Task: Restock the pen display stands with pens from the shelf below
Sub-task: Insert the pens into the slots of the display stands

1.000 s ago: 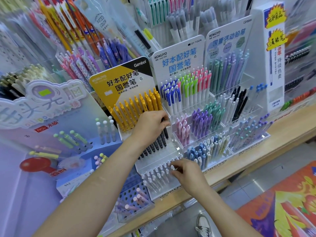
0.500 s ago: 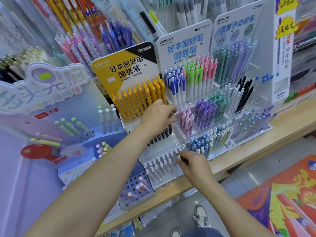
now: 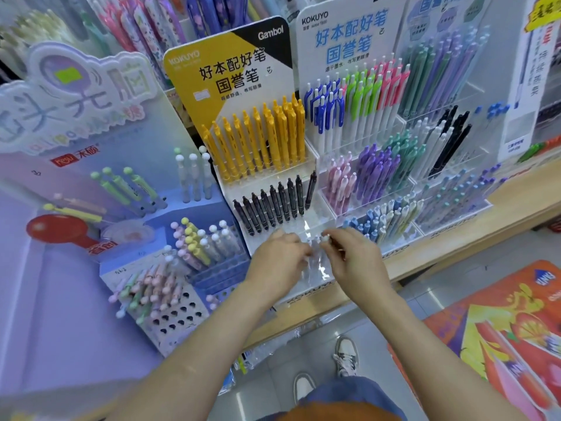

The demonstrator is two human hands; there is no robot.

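Note:
A yellow-carded Kokuyo stand point(image 3: 230, 74) holds a back row of yellow pens point(image 3: 261, 141), a middle row of black pens point(image 3: 273, 205) and a front row of clear white pens point(image 3: 315, 247). Both my hands are at that front row. My left hand point(image 3: 277, 259) has its fingers curled among the clear pens. My right hand point(image 3: 353, 259) pinches the top of one clear pen point(image 3: 326, 238). The hands hide most of the front row.
A blue-carded stand point(image 3: 349, 41) with coloured pens is to the right. A purple stand point(image 3: 76, 95) with knob-topped pens is to the left. All sit on a wooden shelf point(image 3: 440, 253). Below are grey floor, my shoes and an orange mat point(image 3: 501, 323).
My left hand has dropped from the black pen row down to the front clear row, beside my right hand. The view has tilted lower and moved closer.

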